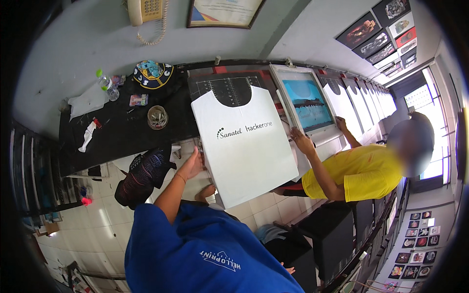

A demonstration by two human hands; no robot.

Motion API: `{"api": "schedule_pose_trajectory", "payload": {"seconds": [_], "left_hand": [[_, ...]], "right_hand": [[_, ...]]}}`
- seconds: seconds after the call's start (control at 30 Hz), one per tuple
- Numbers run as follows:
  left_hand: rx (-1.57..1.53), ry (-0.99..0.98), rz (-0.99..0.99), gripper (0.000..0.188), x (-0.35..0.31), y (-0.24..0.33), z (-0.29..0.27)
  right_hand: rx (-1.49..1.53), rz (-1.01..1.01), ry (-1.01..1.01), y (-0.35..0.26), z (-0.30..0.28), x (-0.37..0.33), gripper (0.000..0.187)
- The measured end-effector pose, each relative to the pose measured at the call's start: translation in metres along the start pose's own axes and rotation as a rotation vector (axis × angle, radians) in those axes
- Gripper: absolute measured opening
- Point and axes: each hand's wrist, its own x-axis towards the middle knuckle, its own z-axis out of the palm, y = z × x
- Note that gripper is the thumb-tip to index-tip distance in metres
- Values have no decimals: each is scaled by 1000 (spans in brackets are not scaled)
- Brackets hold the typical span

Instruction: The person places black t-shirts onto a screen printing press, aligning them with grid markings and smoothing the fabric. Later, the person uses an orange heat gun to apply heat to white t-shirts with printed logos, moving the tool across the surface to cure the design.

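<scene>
In the head view, the white shirt point(251, 161) lies flat on a dark board point(200, 87) right in front of you, dark lettering and a dotted mark across its chest and its neckline toward the wall. Your left hand point(191, 166) is at the shirt's left edge, thumb raised and fingers reaching toward the edge; you cannot tell from here whether they pinch it. A few loosely spread fingers beside your blue shirt point(210, 249) seem to be your right hand point(289, 269), well apart from the white shirt; the rest of it is hidden. To your right, a co-worker in a yellow top point(361, 168) has both hands at a framed screen point(307, 102) with blue mesh. On the black table point(129, 149) to your left stand a bottle point(108, 87) and a round glass dish point(158, 117).
</scene>
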Motion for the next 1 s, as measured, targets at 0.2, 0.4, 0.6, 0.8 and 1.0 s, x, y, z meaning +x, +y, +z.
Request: {"api": "schedule_pose_trajectory", "payload": {"seconds": [0.2,0.4,0.6,0.8,1.0], "left_hand": [[40,58,-32,21,-55,-7,-11],[302,-34,-142,16,-92,20,-47],[1443,-366,-353,27,-110,2,31],[1783,-837,-273,31,-133,-28,147],[1852,-1161,-533,34,-149,-32,175]], "right_hand": [[-129,209,-382,-18,-16,-20,95],[-91,270,-476,-37,-48,-13,91],[-36,255,-380,-30,-44,-19,81],[60,248,-334,-35,-62,-20,75],[154,185,-161,-46,-72,-22,71]]}}
